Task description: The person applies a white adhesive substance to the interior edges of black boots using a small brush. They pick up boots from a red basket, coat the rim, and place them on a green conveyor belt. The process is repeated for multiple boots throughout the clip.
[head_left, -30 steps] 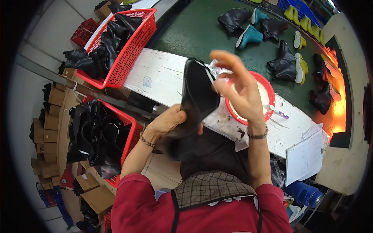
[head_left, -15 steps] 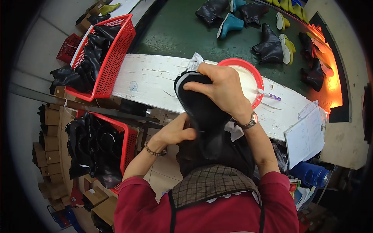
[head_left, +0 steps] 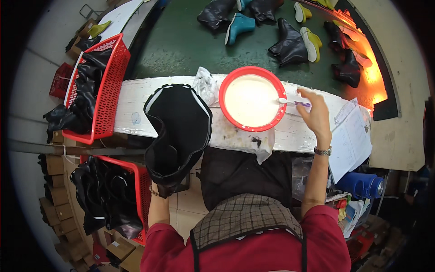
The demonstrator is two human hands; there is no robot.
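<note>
A black rubber boot (head_left: 179, 122) lies across the near edge of the white bench (head_left: 131, 104), its opening hanging down toward me. My left hand (head_left: 155, 192) is under that opening, gripping the boot; only the wrist with a bracelet shows. A red bowl (head_left: 221, 97) of white paste sits on the bench to the boot's right. A small brush (head_left: 286, 102) with a purple handle rests on the bowl's right rim. My right hand (head_left: 315, 113) is at the handle, fingers spread and fingertips touching it.
A crumpled rag (head_left: 206, 86) lies between boot and bowl. Red baskets of black boots stand at the bench's left end (head_left: 115, 90) and below it (head_left: 140, 181). Beyond the bench, a green belt (head_left: 181, 41) carries several boots. Papers (head_left: 353, 140) and a blue bottle (head_left: 362, 185) are on the right.
My right hand has let go of the boot and moved right to the brush at the bowl. The boot has dropped left onto the bench, uncovering the bowl.
</note>
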